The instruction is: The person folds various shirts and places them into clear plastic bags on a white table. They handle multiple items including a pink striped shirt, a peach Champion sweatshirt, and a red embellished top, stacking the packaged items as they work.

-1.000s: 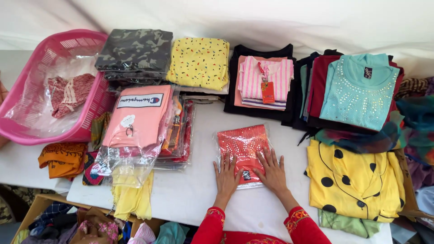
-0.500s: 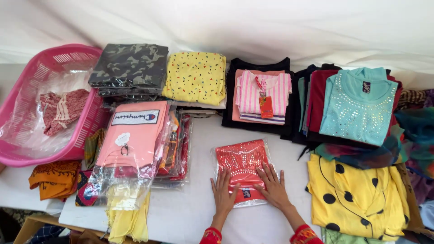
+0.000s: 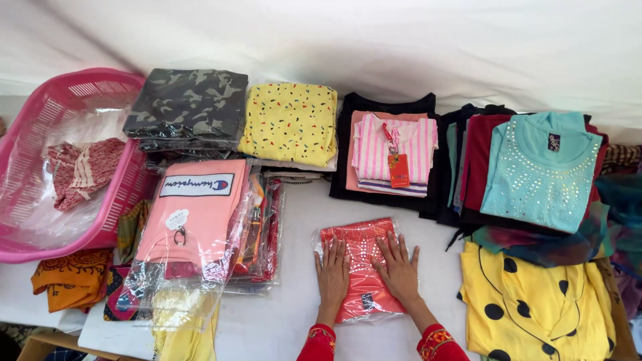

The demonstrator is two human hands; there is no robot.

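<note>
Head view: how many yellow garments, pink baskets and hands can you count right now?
Yellow garments: 3, the speckled folded top, the black-dotted garment, and the plain one in a clear bag
Pink baskets: 1
Hands: 2, left hand and right hand, both flat on the red bagged garment
Total: 6

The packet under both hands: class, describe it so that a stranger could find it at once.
On the white table, look at the near edge, between the pink shirt pile and the yellow spotted garment. The red garment in clear wrap lies alone, flat under both hands.
</note>
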